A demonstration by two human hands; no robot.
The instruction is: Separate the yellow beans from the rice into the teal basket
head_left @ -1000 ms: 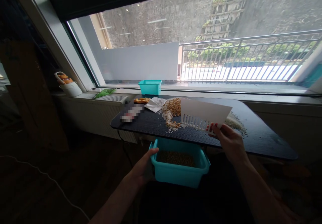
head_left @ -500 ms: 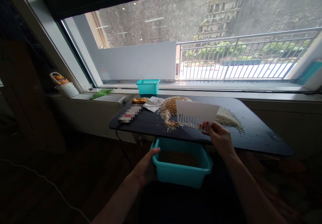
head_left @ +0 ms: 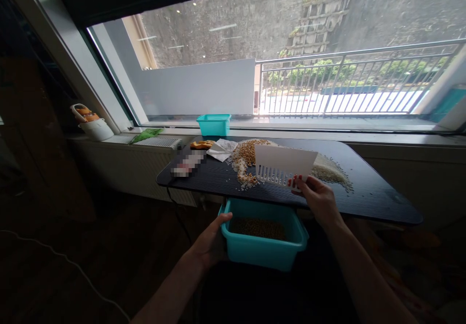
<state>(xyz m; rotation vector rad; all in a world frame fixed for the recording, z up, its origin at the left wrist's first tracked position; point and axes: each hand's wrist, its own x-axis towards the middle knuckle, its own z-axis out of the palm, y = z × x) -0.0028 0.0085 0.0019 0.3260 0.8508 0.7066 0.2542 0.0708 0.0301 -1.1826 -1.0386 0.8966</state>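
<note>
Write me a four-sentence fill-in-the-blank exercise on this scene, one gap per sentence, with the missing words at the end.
1. As pictured, the left hand grips the nearer turquoise bin at its ____ end.
2. The right hand holds a ____ slotted sheet.
3. Of the sheet's upper and lower edges, the slots run along the ____ one.
4. As pictured, the pale grain pile lies to the ____ of the yellow beans.

Missing words: left; white; lower; right.
</note>
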